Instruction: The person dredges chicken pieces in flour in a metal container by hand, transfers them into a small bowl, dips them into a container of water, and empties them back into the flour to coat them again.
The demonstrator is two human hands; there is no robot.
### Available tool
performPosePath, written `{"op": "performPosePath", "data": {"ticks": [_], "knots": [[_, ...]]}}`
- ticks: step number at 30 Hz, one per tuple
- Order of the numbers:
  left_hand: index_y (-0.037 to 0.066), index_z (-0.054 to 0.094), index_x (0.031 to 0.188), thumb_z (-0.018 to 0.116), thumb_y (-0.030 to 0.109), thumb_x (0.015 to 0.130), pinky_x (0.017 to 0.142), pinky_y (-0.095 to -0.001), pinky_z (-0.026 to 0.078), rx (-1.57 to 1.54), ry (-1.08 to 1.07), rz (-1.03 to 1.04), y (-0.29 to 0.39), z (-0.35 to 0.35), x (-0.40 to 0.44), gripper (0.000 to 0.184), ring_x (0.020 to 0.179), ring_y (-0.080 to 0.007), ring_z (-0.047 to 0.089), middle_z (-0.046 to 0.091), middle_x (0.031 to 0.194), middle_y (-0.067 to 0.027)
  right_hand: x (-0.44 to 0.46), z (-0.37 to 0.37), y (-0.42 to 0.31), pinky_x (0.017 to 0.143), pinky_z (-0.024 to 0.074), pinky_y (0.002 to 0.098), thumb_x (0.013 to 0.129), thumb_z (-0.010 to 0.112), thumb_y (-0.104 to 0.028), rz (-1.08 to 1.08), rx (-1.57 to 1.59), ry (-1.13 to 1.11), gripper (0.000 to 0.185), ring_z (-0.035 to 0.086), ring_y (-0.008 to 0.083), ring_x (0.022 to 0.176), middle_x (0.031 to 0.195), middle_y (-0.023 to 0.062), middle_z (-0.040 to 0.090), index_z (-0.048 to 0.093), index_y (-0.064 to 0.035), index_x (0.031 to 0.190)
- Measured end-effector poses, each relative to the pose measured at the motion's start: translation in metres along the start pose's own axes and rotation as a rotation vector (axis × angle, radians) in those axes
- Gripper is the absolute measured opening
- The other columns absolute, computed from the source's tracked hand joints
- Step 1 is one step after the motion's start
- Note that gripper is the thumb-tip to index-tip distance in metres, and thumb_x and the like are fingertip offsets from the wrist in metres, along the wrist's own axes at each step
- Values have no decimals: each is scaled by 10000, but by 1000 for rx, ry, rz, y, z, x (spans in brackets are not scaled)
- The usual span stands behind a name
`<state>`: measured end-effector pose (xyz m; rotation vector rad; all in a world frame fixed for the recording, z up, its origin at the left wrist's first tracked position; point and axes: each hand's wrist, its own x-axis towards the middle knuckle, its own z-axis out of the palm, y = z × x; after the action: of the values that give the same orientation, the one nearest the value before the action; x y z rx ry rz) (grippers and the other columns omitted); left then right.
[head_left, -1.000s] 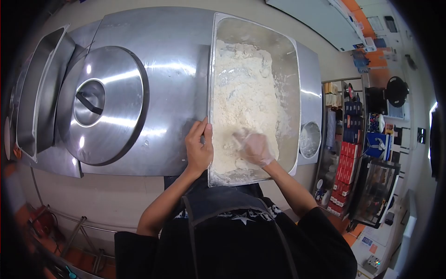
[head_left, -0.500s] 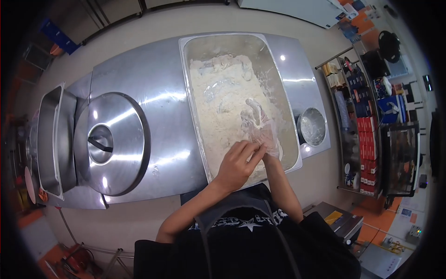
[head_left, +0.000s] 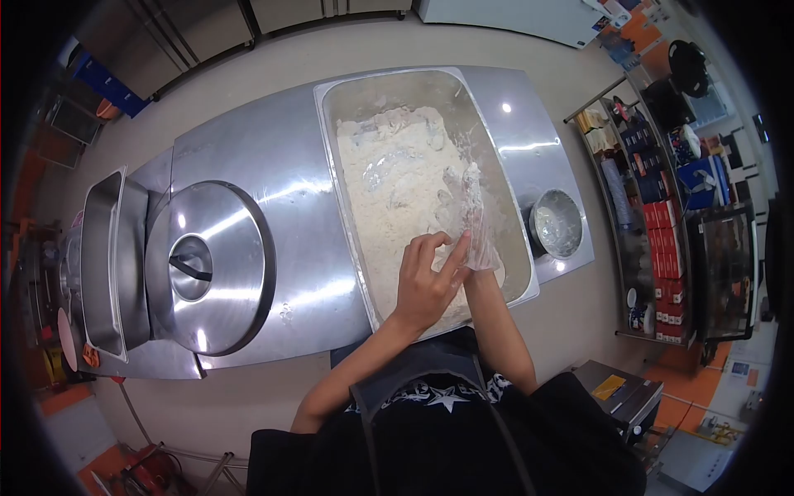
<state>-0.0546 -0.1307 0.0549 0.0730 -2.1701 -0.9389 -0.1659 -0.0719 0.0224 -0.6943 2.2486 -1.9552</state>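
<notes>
A deep metal tray (head_left: 330, 165) holds a pale floury mass (head_left: 389, 182), smooth and wet in places. My right hand (head_left: 471, 219), in a clear plastic glove dusted with flour, is over the right side of the mass with its fingers extended. My bare left hand (head_left: 428, 277) reaches across the tray's near part. Its thumb and index finger pinch the glove (head_left: 480, 252) near my right palm and wrist. Nothing is visible in my right hand, though the glove partly veils its fingers.
Left of the tray on the steel table (head_left: 302, 207) lie a round metal lid (head_left: 236, 248) and a deep rectangular pan (head_left: 132, 273). A small floury metal bowl (head_left: 557, 223) stands at the right. Shelves with red boxes (head_left: 664, 240) are farther right.
My left hand has gone from the tray's left rim to the glove on my right hand. The right hand has lifted and turned. The view has shifted too.
</notes>
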Motion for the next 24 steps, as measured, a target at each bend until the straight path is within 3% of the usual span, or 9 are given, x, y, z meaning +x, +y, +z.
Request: {"op": "performPosePath", "data": {"ticks": [5,9,11,14,17,19,21,24], "knots": [[-46,690,1134,719,-62,665,702,-396,506,-150,-79,57,-5,7,-21,471,809,-292,612,592,897,-137,-3,2,6,1067,411,351,981,603,-335,57,101,-18,513,536,354,1287,1390,259,552,554,-41,1399],[-56,694,1106,707,-72,734,680,-391,511,-218,-82,-33,-3,4,-25,373,770,-297,622,605,858,-144,2,-6,27,1074,404,350,992,587,-332,98,156,-81,506,526,353,1299,1397,259,547,551,-37,1402],[-57,690,1111,714,-40,758,686,-394,518,-196,-69,-148,-12,4,-26,355,786,-305,619,601,878,-150,22,-14,63,1078,400,350,998,579,-330,74,-5,-183,503,522,352,1305,1401,259,545,549,-35,1404],[-49,692,1125,729,17,817,701,-395,526,-115,-26,-257,-25,-11,-21,317,817,-314,630,616,914,-156,64,-22,149,1108,370,370,1063,432,-283,-138,-640,-396,462,493,324,1330,1437,215,531,505,-31,1443],[-45,693,1139,738,79,874,716,-384,530,27,76,-334,-39,-47,-22,295,835,-304,643,633,942,-154,86,-16,156,1102,385,395,1083,370,-221,-454,-1142,-738,439,515,305,1288,1441,161,530,457,-63,1483],[-42,691,1151,738,102,894,716,-371,528,41,121,-478,-53,-65,-34,298,828,-281,640,634,943,-150,73,-5,145,1066,410,391,1075,391,-223,-513,-1169,-920,437,542,298,1243,1404,160,555,467,-58,1472],[-36,687,1168,736,106,901,707,-357,524,-39,146,-716,-70,-68,-51,307,808,-248,630,628,930,-145,47,2,123,1030,434,388,1066,412,-225,-250,-836,-1014,435,569,291,1197,1367,160,581,478,-53,1461],[-27,659,1244,717,87,917,644,-318,496,-150,163,-786,-77,-63,-59,351,698,-184,582,603,877,-125,15,-1,87,977,470,383,1054,444,-228,121,-431,-1047,434,609,280,1128,1312,159,619,493,-46,1444]]}}
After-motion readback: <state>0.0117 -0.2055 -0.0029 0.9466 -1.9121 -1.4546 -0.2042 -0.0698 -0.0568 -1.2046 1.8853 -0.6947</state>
